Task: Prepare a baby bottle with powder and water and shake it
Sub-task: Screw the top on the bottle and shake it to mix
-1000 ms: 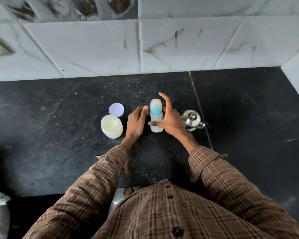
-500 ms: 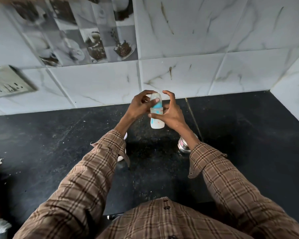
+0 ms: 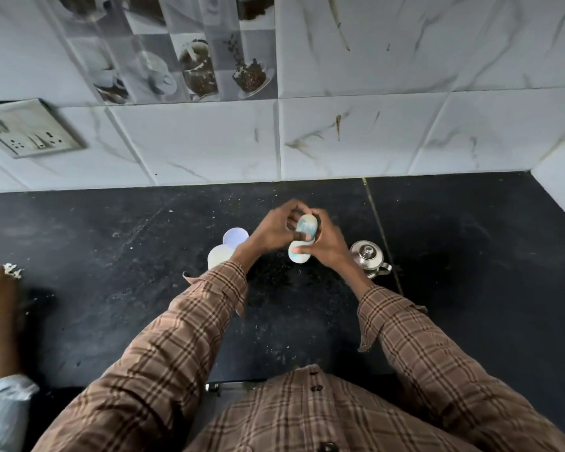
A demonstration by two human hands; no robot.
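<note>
Both hands, left hand [image 3: 271, 231] and right hand [image 3: 327, 247], grip the baby bottle [image 3: 302, 241] mid-frame. I judge its long axis near upright, cap tilted away.

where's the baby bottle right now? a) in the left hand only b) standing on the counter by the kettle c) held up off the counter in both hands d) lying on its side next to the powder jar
c: the baby bottle is off the black counter, with the left hand and the right hand both gripping it, fingers curled round it.
</note>
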